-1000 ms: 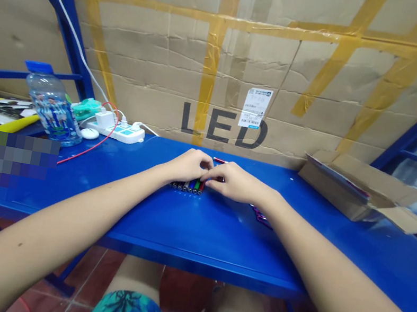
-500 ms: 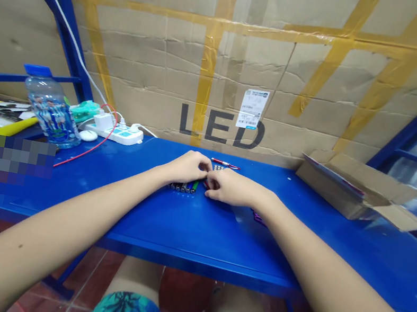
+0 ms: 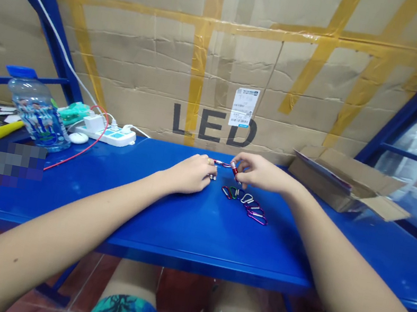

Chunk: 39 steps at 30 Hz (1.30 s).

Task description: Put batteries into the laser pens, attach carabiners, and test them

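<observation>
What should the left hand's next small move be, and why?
Probably have the left hand pinch one of the small silver pieces: they sit right beside it, while the right hand holds a red tube. Whether the left hand touches them isn't clear from this view.

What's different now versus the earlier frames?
The right hand moved right and away from the person, now gripping a red cylinder. The left hand shifted slightly right; the row of cylinders seen by it earlier is out of sight. The carabiners, mostly covered before, now show. Bottle, power strip and open carton stayed put.
</observation>
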Available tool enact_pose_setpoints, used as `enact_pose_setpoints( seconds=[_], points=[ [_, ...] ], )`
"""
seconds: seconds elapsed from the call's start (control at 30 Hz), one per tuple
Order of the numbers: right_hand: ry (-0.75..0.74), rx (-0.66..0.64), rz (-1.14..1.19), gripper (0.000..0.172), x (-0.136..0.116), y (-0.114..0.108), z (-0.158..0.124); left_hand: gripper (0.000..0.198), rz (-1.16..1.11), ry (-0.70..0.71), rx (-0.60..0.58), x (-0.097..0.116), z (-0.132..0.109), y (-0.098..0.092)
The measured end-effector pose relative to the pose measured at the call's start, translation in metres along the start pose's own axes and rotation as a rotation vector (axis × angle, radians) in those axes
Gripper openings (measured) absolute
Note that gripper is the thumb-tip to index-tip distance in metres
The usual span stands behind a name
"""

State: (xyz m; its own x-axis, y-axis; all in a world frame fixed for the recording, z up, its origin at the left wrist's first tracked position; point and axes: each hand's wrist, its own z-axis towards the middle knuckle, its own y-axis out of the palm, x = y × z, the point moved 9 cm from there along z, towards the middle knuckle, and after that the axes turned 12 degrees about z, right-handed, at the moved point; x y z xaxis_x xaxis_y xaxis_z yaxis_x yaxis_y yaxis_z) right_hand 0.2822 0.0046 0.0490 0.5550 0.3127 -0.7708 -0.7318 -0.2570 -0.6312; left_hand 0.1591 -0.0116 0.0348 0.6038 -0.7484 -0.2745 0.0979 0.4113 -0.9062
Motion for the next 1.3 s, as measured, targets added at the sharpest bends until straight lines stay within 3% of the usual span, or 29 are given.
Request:
enact_pose_setpoints(
  seconds=[0.13,0.33,0.6,0.77,0.87,1.03,1.17,1.3],
  points=[
    [-0.058,-0.004,0.048,0.021,-0.007,0.005,0.000,0.026,0.088,0.063,-0.013,0.013,0.003,0.006],
    [-0.146,0.003,-0.001,0.016,-0.018,0.014,0.000,0.023,0.121,0.101,-0.032,0.014,0.006,0.012],
    [-0.153,0.032,-0.023,0.016,-0.016,0.012,0.001,0.028,-0.064,0.115,-0.072,0.018,0.005,0.007],
    [-0.161,0.042,-0.027,0.017,-0.015,0.012,0.001,0.030,-0.137,0.082,-0.054,0.014,-0.004,-0.001],
    [-0.171,0.057,-0.037,0.019,-0.014,0.013,0.002,0.024,-0.007,0.029,-0.020,0.010,-0.008,-0.010],
    [-0.216,0.057,-0.109,0.016,-0.018,0.021,0.002,0.021,0.131,0.000,-0.118,0.010,-0.008,-0.007],
    [-0.249,0.037,-0.103,0.015,-0.026,0.029,0.001,0.022,0.132,0.011,-0.139,0.011,-0.006,-0.003],
    [-0.270,0.049,-0.072,0.017,-0.031,0.029,0.000,0.011,0.082,-0.039,-0.184,0.008,-0.008,0.000]
  ],
)
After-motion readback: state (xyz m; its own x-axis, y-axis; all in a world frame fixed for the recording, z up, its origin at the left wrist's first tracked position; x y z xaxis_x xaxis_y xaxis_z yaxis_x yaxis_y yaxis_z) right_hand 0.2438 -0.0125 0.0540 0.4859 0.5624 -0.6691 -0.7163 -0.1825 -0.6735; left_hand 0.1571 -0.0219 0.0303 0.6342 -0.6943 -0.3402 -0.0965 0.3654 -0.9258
